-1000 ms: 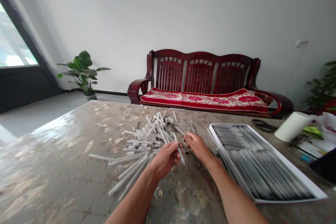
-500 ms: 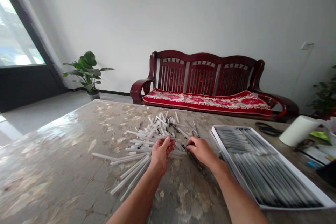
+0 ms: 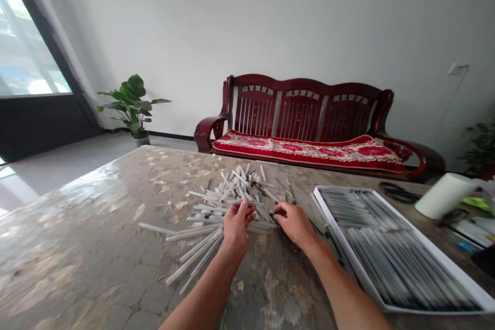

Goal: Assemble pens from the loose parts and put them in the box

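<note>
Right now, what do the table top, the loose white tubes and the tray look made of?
Table top: polished stone or a stone-look slab, mottled brown, glossy with window glare. White tubes: probably plastic, matt, thin, straight, uniform. Tray: likely cardboard or thin plastic, white, with a low flat rim.

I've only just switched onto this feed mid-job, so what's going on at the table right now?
A person is working bare-handed at a marbled table. The left hand reaches into a loose pile of white pen barrels, fingertips on them. The right hand rests at the pile's right edge, among thin dark pieces. Whether either hand grips anything is unclear. To the right lies a white tray filled with rows of pens.
</note>
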`<state>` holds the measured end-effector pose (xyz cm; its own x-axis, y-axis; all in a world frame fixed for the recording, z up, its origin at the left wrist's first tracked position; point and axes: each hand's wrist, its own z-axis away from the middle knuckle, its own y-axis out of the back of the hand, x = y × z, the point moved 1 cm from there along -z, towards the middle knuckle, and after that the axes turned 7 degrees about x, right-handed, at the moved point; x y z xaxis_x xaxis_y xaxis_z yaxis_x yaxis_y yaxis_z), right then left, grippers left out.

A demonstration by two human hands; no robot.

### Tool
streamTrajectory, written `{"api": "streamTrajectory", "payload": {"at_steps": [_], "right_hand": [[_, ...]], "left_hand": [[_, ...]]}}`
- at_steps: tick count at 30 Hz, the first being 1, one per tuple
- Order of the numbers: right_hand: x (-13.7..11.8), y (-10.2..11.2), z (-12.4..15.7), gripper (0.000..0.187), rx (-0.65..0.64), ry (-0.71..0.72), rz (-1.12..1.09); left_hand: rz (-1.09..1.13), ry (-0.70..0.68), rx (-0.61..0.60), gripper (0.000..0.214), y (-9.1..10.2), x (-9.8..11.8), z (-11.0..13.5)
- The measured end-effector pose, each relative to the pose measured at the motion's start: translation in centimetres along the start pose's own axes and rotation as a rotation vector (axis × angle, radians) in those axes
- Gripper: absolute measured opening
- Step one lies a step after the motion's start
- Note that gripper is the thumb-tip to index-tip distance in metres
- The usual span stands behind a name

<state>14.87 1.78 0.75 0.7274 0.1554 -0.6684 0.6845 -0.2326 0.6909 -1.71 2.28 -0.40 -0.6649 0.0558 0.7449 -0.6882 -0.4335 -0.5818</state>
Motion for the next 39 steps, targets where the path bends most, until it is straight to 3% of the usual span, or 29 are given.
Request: {"api": "streamTrajectory", "payload": {"at_steps": [3, 10, 13, 19, 23, 28, 35, 39], "right_hand": [[0.5, -0.1, -0.1, 0.014, -0.049, 0.045, 0.038], [0.9, -0.5, -0.4, 0.017, -0.034, 0.038, 0.035], [0.4, -1.0, -1.1, 0.020, -0.084, 0.065, 0.074], [-1.7, -2.5, -3.9, 0.034, -0.062, 0.156, 0.282], [-2.9, -3.8, -5.6, 0.043, -0.165, 0.196, 0.458], [-3.2, -4.0, -6.2, 0.037, -0.268, 0.203, 0.528], [-2.3, -3.4, -4.5, 0.028, -0.178, 0.232, 0.496], [-1.1, -3.1, -3.2, 0.032, -0.011, 0.172, 0.221]], "left_hand": [[-0.010, -0.037, 0.066, 0.038, 0.2, 0.4, -0.1], [0.079, -0.135, 0.166, 0.039, 0.5, 1.3, -0.6], [0.082, -0.142, 0.184, 0.038, 0.6, 1.1, -0.9], [0.047, -0.139, 0.189, 0.037, 0.6, 0.4, -1.1], [0.040, -0.131, 0.179, 0.038, 0.5, 0.3, -1.0], [0.035, -0.123, 0.175, 0.038, 0.5, 0.3, -1.2], [0.045, -0.100, 0.172, 0.038, 0.4, 0.2, -1.1], [0.034, -0.093, 0.147, 0.036, 0.5, 0.0, -1.1]]}}
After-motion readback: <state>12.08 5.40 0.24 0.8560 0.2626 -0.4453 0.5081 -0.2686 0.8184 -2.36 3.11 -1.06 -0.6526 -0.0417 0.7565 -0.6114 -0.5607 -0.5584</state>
